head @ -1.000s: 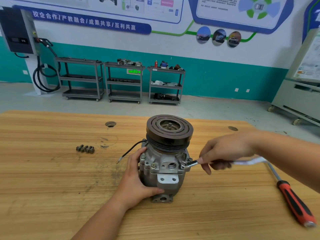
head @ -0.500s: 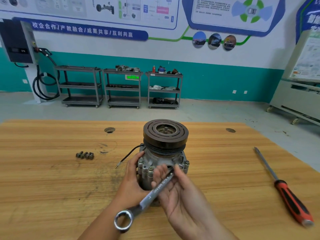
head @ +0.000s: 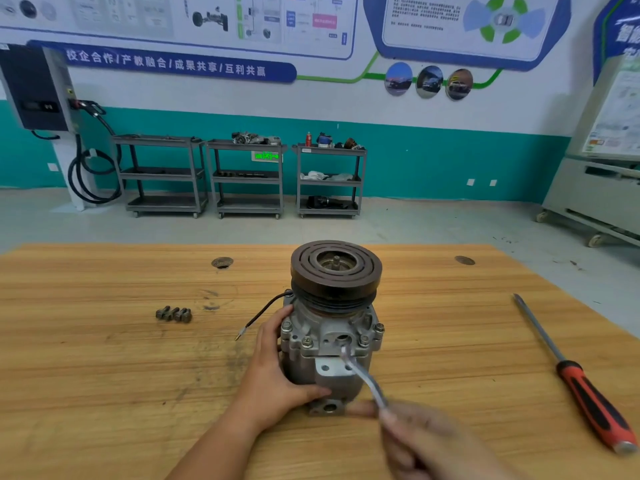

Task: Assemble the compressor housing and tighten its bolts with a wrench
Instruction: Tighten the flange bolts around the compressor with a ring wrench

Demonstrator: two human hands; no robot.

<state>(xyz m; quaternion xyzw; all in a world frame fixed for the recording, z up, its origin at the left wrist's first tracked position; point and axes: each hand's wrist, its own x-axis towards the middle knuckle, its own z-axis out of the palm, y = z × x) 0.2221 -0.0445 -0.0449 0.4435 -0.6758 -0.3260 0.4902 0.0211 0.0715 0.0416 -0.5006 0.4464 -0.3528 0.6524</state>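
Wooden workbench [head: 104,393], broad and bare toward the left and near edges; grey floor and three shelf carts [head: 247,178] beyond the far edge. Compressor [head: 332,327] upright at mid-table, pulley on top. Left hand [head: 277,368] wrapped around the housing's left side, thumb across the front. Right hand [head: 426,441], blurred, closed on the wrench [head: 363,375], whose far end sits at the housing's front face near a bolt. Loose bolts [head: 174,314] well apart to the left; screwdriver [head: 575,375] near the right edge, clear of both hands.
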